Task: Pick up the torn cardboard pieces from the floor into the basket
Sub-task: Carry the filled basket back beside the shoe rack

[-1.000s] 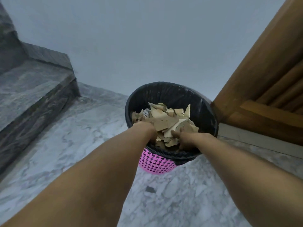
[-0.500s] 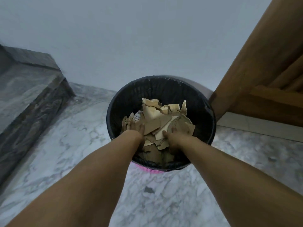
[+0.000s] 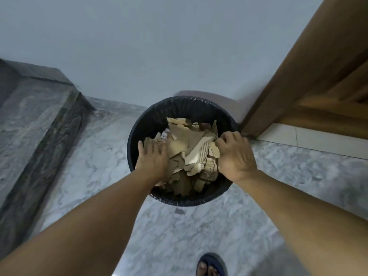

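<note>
A grey-veined marble floor [image 3: 95, 176] meets a pale wall in a corner flanked by a dark stone step [image 3: 39, 116] and a brown wooden door frame [image 3: 298, 76]. Between them stands a round basket lined with a black plastic bag [image 3: 151, 116], heaped with torn brown cardboard pieces [image 3: 189, 148].

Both bare hands are over the heap. The left hand [image 3: 152, 158] lies flat on the pieces at the near-left side of the pile, fingers straight and spread, pressing down and gripping nothing. The right hand [image 3: 235, 154] sits across the pile from it, at the basket's right rim, fingers curled, with the fingertips [image 3: 221, 139] at the edge of a corrugated piece; whether they pinch it or merely push it cannot be told.

The step in hand appears to be the last of the task: tamping the collected load so it settles inside the liner. Below the hands, on the floor just in front of the basket, lies a small dark scrap [image 3: 179, 211]; if it is cardboard, the next move calls for lifting a hand clear, reaching down and pinching up that thin, flat piece. A sandalled foot [image 3: 211, 265] shows at the bottom edge.
</note>
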`<state>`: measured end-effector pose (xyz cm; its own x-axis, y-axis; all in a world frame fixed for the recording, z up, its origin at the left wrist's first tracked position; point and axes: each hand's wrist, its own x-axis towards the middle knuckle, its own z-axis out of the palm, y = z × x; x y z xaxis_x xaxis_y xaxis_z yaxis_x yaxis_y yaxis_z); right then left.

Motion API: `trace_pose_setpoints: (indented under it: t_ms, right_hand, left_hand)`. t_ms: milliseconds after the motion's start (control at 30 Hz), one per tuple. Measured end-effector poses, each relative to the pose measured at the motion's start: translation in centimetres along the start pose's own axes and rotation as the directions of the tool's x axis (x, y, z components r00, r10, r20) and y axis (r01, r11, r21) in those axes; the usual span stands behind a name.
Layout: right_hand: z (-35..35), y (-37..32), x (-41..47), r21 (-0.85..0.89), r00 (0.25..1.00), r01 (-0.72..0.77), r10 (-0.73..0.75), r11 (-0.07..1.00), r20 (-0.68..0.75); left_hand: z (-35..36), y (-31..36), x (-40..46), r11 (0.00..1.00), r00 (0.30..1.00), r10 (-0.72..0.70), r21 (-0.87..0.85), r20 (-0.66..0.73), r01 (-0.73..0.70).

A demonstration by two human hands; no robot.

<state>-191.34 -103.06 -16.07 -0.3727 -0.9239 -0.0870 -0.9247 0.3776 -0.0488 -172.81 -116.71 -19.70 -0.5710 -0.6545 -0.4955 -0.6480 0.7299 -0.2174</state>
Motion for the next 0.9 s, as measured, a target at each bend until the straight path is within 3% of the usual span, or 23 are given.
trace_pose_setpoints:
  t_ms: [67,133,233,367,500,633,900]
  right_hand:
    - [-1.0,0.4,-1.2,0.062,0.988,-0.149,0.147,0.987,0.036]
    - [-1.3,0.5,-2.1,0.187,0.945,-0.316,0.290,0.930,0.153]
    - [-1.3,0.6,-2.1,0.392,0.835,-0.532,0.389,0.751,0.388]
    - [-1.2,0.2,-2.0,0.500,0.687,-0.727,0.505,0.471,0.523]
    - [-2.1,0.0,-2.1,0.517,0.626,-0.773,0.567,0.366,0.535]
    - [-3.5,-0.4,-2.8,0.512,0.615,-0.778,0.608,0.364,0.502]
    - [-10.3,-1.0,-9.0,0.475,0.492,-0.844,0.715,0.250,0.497]
  left_hand:
    - [-1.2,-0.4,-0.8,1.000,0.996,-0.005,-0.020,-0.084,0.004]
    - [-2.2,-0.8,-1.6,0.980,0.986,-0.137,-0.157,-0.091,0.122]
    - [-3.2,-1.4,-1.8,0.908,0.961,-0.263,-0.360,-0.087,0.216]
    - [-3.3,-3.1,-1.1,0.810,0.940,-0.323,-0.547,-0.111,0.213]
    - [-3.7,-5.9,-0.1,0.646,0.903,-0.429,-0.690,0.026,0.327]
    - [-3.9,-7.7,0.0,0.632,0.908,-0.396,-0.678,0.133,0.375]
    - [-9.6,-8.5,-3.9,0.574,0.944,-0.235,-0.750,0.234,0.328]
